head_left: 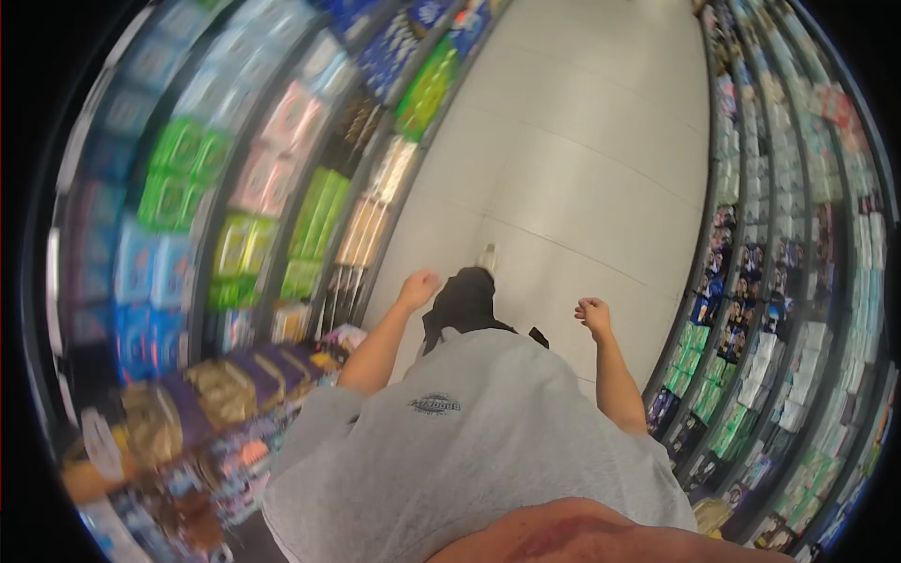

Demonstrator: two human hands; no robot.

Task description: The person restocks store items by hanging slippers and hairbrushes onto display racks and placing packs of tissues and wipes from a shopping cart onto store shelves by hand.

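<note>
My left hand hangs over the pale floor, close to the shelves on the left. Its fingers look curled in, a little blurred, with nothing visible in them. My right hand is held out on the other side of my body, fingers loosely curled and empty. Neither hand touches any goods. Between them are my grey T-shirt, my dark trousers and the tip of one light shoe.
Shelves with green packs, pink packs and blue packs line the left side. Purple and gold packages lie at lower left. Shelves of small packets run along the right. A tiled floor stretches ahead between them.
</note>
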